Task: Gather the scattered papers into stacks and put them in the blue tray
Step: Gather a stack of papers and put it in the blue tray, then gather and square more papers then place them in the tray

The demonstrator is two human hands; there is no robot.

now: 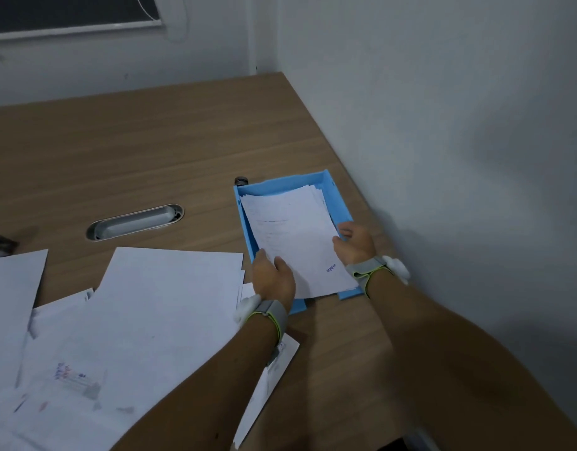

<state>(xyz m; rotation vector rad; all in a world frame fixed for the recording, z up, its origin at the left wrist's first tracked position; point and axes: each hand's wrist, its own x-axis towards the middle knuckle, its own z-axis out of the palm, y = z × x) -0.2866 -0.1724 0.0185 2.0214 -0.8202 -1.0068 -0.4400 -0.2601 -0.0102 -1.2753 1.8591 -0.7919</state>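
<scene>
Your bench [183,141] carries a broad spread of loose papers [134,320] lying left of the blue tray [244,203] and overlapping one another, so by my reading most of the gathering is not yet done. The blue tray sits by the bench's right edge, close to the wall. In it lies the stack [290,232], skewed to the tray's sides, its near end hanging out over the tray's near rim. Your left hand [274,278] grips the stack's near-left corner with the thumb on top. Your right hand [355,244] holds its right edge with curled fingers, just inside the tray's right wall. Let go now and the overhanging end could tip or slide out, because the stack is not square in the tray. The sheets at its far end are already fanned, so a push may splay them further. A hard shove could also nudge the tray toward the bench edge. The top sheet bears a small blue print [331,267] near your right hand, too small to read, as are the coloured marks on the loose papers.
</scene>
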